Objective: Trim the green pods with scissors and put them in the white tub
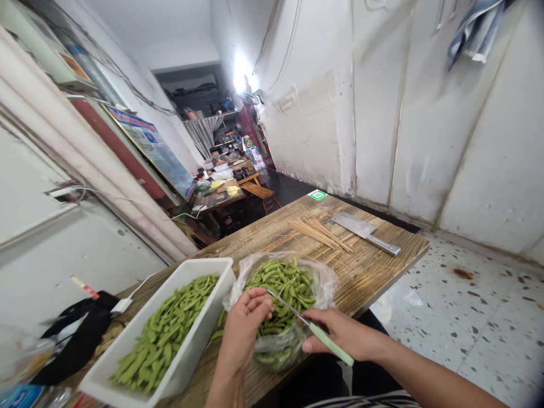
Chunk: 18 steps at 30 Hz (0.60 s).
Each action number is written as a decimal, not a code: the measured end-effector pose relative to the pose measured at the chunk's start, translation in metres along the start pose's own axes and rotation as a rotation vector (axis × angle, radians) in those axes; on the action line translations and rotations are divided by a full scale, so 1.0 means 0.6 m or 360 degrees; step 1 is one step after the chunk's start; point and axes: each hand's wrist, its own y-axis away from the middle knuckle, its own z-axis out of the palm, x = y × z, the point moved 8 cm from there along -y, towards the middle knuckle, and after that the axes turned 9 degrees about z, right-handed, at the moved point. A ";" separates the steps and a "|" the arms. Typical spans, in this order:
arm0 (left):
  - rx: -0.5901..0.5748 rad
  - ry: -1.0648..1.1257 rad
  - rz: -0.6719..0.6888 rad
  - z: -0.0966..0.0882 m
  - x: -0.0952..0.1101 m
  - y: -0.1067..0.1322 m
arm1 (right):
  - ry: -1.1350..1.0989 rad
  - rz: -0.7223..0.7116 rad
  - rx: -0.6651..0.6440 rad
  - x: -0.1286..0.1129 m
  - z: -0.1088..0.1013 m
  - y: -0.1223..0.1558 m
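Note:
My right hand (340, 334) grips a pair of scissors (325, 339) with a pale green handle, its narrow metal blades pointing up and left. The blade tips reach the fingers of my left hand (250, 311), which are curled together in a pinch; what they hold, if anything, is hidden. Below both hands, a clear plastic bag (325, 277) stands open, filled with green soybean pods (289, 283). To the left is a long white plastic tub (221, 294) with many more pods (170, 331) in it.
Thin wooden skewers (321, 233) and a metal cleaver (361, 229) lie toward the far right of the wooden table (255, 243). A black bag (76, 334) and white charger (122, 305) are at left. Farther back, a person (216, 156) sits behind another table (216, 198).

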 end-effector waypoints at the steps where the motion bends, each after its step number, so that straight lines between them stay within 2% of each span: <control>1: -0.0028 -0.0013 -0.0007 0.001 0.000 0.000 | 0.0012 0.0012 0.0022 0.001 0.000 -0.002; 4: -0.0075 -0.0025 -0.0038 0.007 -0.001 0.003 | 0.0029 0.0066 0.0097 0.010 -0.001 -0.008; 7: -0.0032 0.0018 -0.0063 0.011 -0.005 0.004 | -0.0052 0.0118 0.0197 0.023 -0.008 -0.011; 10: 0.0093 -0.0026 -0.0013 -0.010 -0.004 0.000 | -0.0258 0.0166 0.0142 0.037 -0.010 -0.007; 11: 0.0179 -0.0113 0.0048 -0.030 0.003 -0.004 | -0.0333 0.0177 0.0072 0.039 -0.009 -0.004; 13: 0.0481 -0.0440 0.0247 -0.095 0.034 -0.009 | -0.0455 0.0168 -0.0053 0.040 -0.007 0.006; 15: 0.0884 -0.0956 0.0486 -0.169 0.087 -0.003 | -0.0559 0.0133 -0.0087 0.038 -0.011 0.013; 16: 0.1051 -0.1264 0.0579 -0.196 0.115 0.001 | -0.0621 0.0123 -0.0079 0.038 -0.013 0.015; 18: 0.1125 -0.1851 0.0664 -0.214 0.152 -0.001 | -0.0753 0.0140 -0.0039 0.042 -0.015 0.012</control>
